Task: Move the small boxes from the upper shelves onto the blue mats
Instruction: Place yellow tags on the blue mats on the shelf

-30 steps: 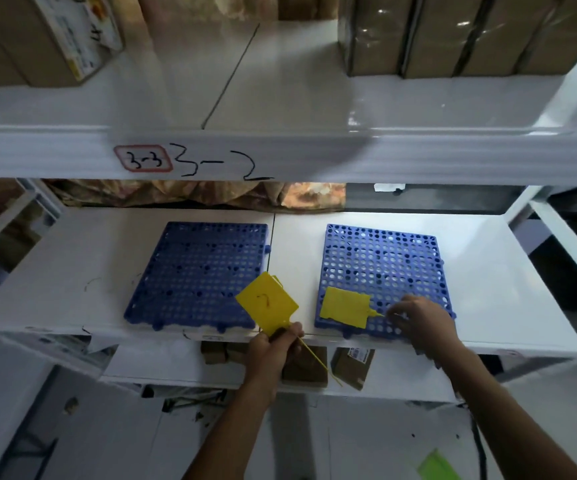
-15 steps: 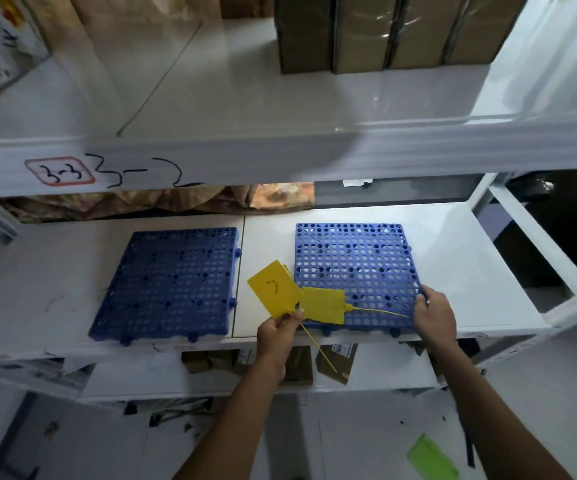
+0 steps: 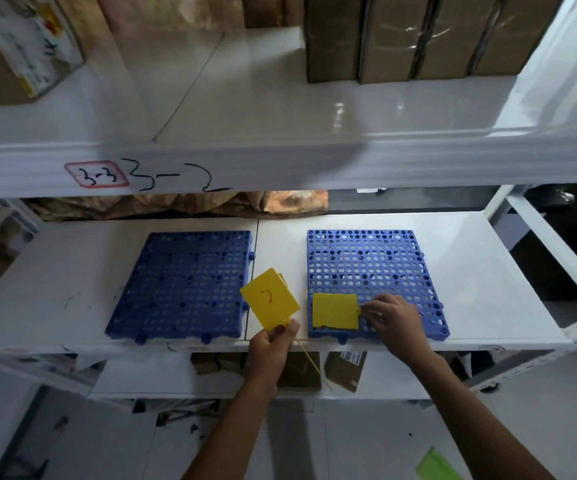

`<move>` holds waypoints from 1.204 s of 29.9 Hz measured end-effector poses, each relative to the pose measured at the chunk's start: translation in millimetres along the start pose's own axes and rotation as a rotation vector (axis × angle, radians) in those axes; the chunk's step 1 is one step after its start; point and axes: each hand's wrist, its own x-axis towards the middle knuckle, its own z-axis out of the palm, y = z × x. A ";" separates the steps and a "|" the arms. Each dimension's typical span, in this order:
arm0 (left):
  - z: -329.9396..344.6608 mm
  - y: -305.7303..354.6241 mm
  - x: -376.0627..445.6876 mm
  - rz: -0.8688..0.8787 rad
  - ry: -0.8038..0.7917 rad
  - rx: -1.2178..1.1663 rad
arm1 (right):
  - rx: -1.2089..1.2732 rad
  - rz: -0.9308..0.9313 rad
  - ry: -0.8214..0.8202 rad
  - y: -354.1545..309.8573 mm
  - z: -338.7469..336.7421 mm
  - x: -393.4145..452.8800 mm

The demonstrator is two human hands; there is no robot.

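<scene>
Two blue perforated mats lie on the middle shelf: the left mat (image 3: 183, 282) and the right mat (image 3: 370, 268). My left hand (image 3: 273, 344) pinches a yellow tag (image 3: 269, 299) with a red mark, held up between the mats; a second tag edge shows behind it. Another yellow tag (image 3: 335, 311) lies on the right mat's front left corner, and my right hand (image 3: 392, 318) touches its right edge with fingertips. Brown boxes (image 3: 415, 36) wrapped in film stand in a row on the upper shelf at the right.
A labelled cardboard box (image 3: 13, 50) sits at the upper shelf's left. The shelf beam (image 3: 280, 168) carries the marks "3-3" and "3-2". Small boxes (image 3: 344, 370) lie on the lower shelf. A white upright (image 3: 557, 258) borders the right. A green scrap (image 3: 436, 465) lies on the floor.
My right hand moved from the right mat's front right corner leftward to the flat yellow tag, which now lies on the mat. My left hand still holds its tag.
</scene>
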 end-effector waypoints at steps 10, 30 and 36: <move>-69.0 22.7 0.0 -0.004 0.117 -0.180 | -0.075 0.004 0.076 -46.3 -9.5 5.3; -260.7 40.2 43.8 -0.326 0.050 -0.468 | 0.070 -0.191 -0.465 -390.1 110.7 72.4; -315.8 15.9 41.6 -0.329 -0.005 -0.454 | -0.041 -0.145 -0.455 -405.8 123.8 78.5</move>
